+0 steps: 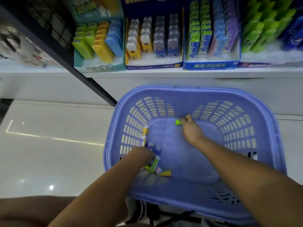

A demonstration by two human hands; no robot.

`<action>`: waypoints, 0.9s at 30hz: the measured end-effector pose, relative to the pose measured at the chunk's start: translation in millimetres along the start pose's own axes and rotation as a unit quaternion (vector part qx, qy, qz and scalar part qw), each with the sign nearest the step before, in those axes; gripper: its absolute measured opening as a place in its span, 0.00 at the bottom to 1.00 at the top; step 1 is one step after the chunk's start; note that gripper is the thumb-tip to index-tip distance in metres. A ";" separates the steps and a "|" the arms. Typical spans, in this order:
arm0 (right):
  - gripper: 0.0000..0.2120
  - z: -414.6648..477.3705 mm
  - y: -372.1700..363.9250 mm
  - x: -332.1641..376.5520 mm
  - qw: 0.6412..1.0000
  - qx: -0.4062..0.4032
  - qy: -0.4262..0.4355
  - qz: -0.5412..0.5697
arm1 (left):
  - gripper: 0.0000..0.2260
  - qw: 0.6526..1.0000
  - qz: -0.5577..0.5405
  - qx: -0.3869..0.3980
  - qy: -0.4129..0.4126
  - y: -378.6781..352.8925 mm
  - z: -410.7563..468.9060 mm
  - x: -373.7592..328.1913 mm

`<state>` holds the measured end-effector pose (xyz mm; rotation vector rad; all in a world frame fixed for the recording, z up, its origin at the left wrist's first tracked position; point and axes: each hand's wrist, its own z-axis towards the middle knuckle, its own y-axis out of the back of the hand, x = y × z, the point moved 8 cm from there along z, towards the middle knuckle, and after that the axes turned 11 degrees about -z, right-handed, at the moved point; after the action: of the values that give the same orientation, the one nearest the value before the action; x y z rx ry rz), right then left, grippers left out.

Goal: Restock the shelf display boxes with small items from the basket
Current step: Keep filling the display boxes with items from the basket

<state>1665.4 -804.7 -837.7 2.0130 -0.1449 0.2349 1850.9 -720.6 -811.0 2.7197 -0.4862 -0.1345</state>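
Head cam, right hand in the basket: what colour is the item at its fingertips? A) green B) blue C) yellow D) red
A: the right hand reaches to the far side of the basket floor, its fingertips at a lone green item.

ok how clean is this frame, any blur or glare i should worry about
Head view: motion blur smears the display boxes, worst at top right and far left; the purple basket is soft but readable; glare spots and a bright streak sit on the glossy floor; wide-angle bowing curves the shelf front.
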 end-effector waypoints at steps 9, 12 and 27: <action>0.14 8.8 -18.5 -28.7 0.992 0.043 -0.094 0.075 | 0.23 0.997 0.079 -0.013 -0.017 -14.6 12.0 -8.9; 0.12 6.9 -10.9 -25.0 0.990 0.065 -0.060 0.114 | 0.18 0.992 0.115 -0.030 -0.031 -11.2 15.6 -17.6; 0.15 -30.5 95.5 -12.3 0.885 0.148 0.010 0.442 | 0.13 0.994 -0.108 -0.009 -0.003 30.3 3.7 -4.0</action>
<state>1630.7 -819.1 -744.0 2.1113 -1.0796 0.8953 1837.0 -746.8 -802.9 2.7486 -0.1911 -0.2033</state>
